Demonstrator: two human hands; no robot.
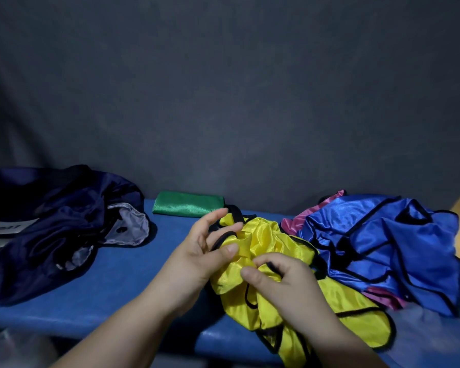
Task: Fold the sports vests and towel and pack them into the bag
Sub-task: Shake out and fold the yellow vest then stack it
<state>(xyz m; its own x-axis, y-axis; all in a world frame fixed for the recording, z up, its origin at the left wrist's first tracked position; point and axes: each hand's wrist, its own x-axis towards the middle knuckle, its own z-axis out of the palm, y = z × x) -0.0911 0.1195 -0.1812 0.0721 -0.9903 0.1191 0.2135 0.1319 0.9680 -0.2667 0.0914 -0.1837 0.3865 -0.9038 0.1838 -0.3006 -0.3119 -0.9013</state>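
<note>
Head view: yellow vest [356,328] is bunched at lower centre of the frame on the blue surface [144,261], still unfolded. Left hand [205,251] is half open, thumb pressed onto the yellow fabric, a black-trimmed strap caught loosely across the fingers. Right hand [282,282] is curled, thumb and forefinger pinching fabric and trim just below it. Step judged: the vest is being sorted out before folding. To do it well, both shoulder straps should be found and held apart, the vest shaken flat onto the bare surface, and edges matched before creasing; the satin looks slippery, so folds should be pressed down. Blue vest [383,248] and pink vest [290,224] are heaped at right, unfolded. A folded green piece [189,205] lies at centre rear. Navy bag [51,229] sits at left, mouth open. Towel: cannot be identified. Writing: a pale label [3,227] on the bag carries cut-off, inverted letters; not legible.
</note>
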